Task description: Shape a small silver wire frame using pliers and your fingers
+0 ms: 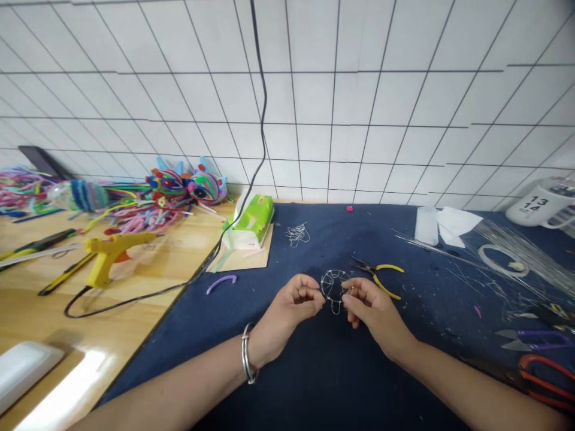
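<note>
Between my two hands, above the dark blue cloth [341, 371], is a small round wire frame [332, 297] with thin wires inside its ring and a loop at the bottom. My left hand [300, 301], with a silver bangle at the wrist, pinches the ring's left edge. On the other side, my right hand [366, 301] has its fingers closed on the ring's right edge. Fingertips hide parts of the wire there. Just beyond my right hand lie yellow-handled pliers [381, 275], their jaws pointing left.
A tangle of wire [297, 235] and a green tissue pack [254, 218] lie at the back. Leftward are a yellow glue gun [108, 256] and colourful pipe cleaners [144, 215]. To the right are wire rods [521, 254], purple snips [534, 339], red-handled scissors [545, 377] and a white mug [541, 203].
</note>
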`<state>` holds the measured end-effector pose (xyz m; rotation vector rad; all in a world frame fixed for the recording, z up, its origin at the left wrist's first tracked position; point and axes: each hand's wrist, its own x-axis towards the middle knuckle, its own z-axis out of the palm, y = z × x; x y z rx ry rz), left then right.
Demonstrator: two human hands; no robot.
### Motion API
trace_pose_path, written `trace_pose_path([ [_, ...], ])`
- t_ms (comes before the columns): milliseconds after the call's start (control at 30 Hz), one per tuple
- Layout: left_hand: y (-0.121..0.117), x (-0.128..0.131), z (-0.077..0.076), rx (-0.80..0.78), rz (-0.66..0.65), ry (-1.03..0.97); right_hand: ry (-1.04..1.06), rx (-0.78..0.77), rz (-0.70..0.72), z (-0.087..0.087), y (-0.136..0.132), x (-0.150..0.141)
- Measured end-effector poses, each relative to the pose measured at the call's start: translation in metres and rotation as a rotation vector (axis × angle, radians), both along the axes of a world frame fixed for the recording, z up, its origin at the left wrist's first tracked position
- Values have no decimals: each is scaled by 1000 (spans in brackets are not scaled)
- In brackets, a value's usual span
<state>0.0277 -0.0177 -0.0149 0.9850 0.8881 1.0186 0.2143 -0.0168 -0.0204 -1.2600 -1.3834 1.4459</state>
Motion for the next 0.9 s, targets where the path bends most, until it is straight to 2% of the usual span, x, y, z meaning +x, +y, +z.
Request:
trace_pose_path([
  [333, -2, 3, 1, -104, 80, -9, 41, 6, -14, 1, 0, 0],
  [533, 1, -1, -2, -101, 97, 88, -3, 33, -4, 0, 0, 0],
  [767, 0, -1, 2, 31, 100, 267, -310, 279, -9, 2, -4, 1],
  [900, 0, -3, 3, -3, 46, 272, -442, 387, 0, 3, -8, 0],
])
